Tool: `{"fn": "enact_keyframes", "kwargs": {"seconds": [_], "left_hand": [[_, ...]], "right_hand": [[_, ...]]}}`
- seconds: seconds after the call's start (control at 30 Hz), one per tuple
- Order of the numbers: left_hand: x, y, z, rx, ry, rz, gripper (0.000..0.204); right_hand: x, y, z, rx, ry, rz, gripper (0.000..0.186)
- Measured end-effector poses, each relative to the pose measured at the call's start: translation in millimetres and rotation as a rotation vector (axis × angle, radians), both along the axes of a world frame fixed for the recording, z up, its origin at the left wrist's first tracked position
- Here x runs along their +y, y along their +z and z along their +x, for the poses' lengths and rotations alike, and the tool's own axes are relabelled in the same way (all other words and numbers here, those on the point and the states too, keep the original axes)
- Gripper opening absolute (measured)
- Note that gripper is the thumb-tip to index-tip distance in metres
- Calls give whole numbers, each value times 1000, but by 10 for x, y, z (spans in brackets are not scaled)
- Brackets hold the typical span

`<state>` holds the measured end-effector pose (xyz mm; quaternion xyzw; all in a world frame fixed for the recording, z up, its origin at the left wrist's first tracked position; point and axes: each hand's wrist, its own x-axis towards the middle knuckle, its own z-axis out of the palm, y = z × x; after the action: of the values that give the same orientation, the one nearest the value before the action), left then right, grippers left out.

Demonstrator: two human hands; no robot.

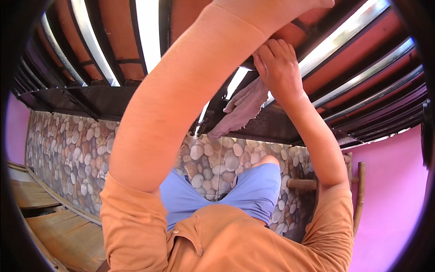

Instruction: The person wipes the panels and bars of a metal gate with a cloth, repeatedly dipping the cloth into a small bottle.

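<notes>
My left arm reaches up across a dark metal gate [312,81] with orange-red panels; my left hand [317,3] is cut off at the top edge, its fingers hidden. My right hand [277,63] is raised against the gate's bars just below, fingers curled and pressed at a grey-pink rag [240,109]. The rag hangs from under that hand down along the gate, its ragged lower end near the pebble-patterned floor. What exactly the right fingertips grip besides the cloth is hidden.
The floor [68,154] has a pebble pattern. Wooden boards [63,226] lie along the left, a bamboo frame [361,190] stands at the right, and pink walls [389,195] border both sides. My knees in blue shorts [249,186] are below the gate.
</notes>
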<state>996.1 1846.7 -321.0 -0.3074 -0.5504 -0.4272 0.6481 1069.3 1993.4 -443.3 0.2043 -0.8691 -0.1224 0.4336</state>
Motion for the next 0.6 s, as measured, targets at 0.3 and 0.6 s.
{"fn": "enact_keyframes", "kwargs": {"seconds": [0.3,0.6], "left_hand": [[21,-24,3,-15,-22,9,76],[25,-31,-11,2,-26,14,75]], "right_hand": [[-19,17,-5,-52,-9,32,11],[14,2,-10,-92,39,43,14]]}}
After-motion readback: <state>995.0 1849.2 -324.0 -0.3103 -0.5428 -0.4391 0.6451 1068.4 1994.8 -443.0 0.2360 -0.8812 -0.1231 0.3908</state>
